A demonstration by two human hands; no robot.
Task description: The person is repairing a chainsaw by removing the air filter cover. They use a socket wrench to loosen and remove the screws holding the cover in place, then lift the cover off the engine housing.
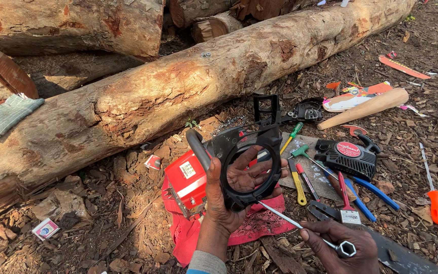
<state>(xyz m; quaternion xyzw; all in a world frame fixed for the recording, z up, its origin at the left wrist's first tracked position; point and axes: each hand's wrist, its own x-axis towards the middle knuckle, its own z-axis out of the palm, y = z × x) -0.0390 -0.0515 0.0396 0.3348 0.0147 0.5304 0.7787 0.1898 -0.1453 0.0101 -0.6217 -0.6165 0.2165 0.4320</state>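
Note:
My left hand [229, 190] grips a black ring-shaped housing [252, 152] of a red and black chainsaw body [191, 177], its fingers showing through the round opening. The saw rests on a red cloth [239, 228] on the bark-strewn ground. My right hand [338, 246] holds a long metal socket wrench [300, 226] by its hexagonal end, the thin shaft pointing up-left toward the underside of the housing.
A big log [178, 91] lies across the scene behind the saw, more logs beyond. To the right lie a black starter cover [348, 157], screwdrivers [297, 180], blue-handled pliers [374, 193], a small brush [348, 203], an orange screwdriver [434, 200], a wooden handle [366, 107].

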